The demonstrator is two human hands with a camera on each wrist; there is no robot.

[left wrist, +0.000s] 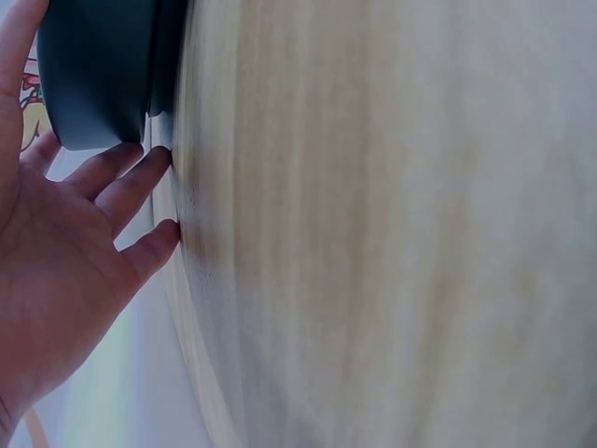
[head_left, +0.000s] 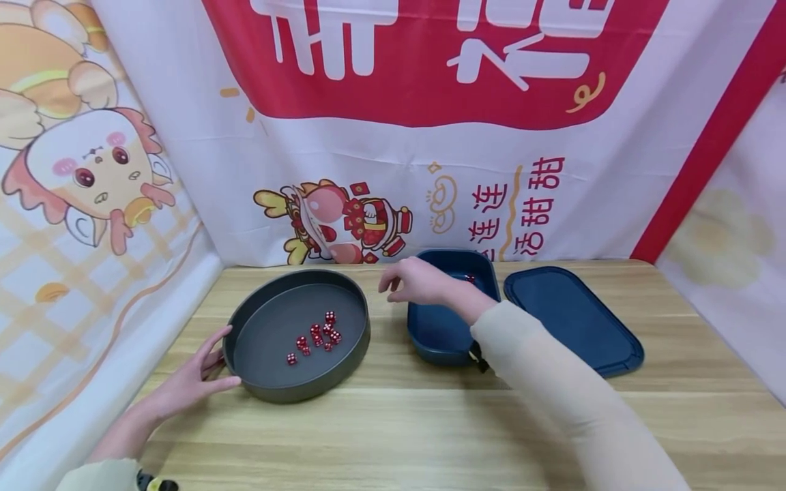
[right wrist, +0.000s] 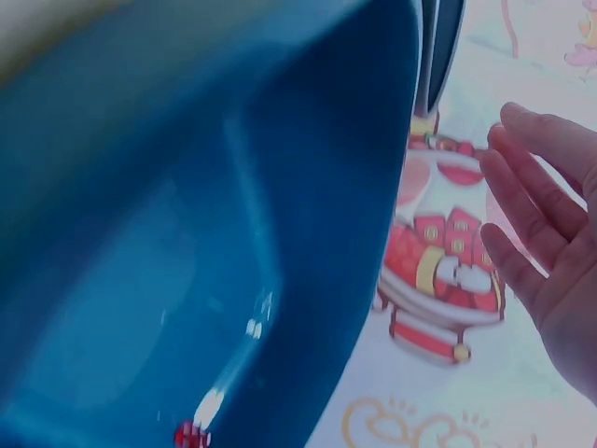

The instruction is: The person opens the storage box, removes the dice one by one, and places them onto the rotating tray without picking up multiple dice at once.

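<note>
Several red dice with white pips lie in a round dark grey pan at the left of the table. At the pan's left side, my left hand touches the wall with spread fingers and thumb. The left wrist view has this hand beside the pan's outer wall. My right hand hovers over the left edge of a deep blue box, fingers slightly bent and holding nothing. Inside that box, red dice sit near the far end, partly hidden by the arm.
A flat dark blue lid lies on the wooden table to the right of the box. Behind the table hangs a printed cloth, and another cloth closes off the left side.
</note>
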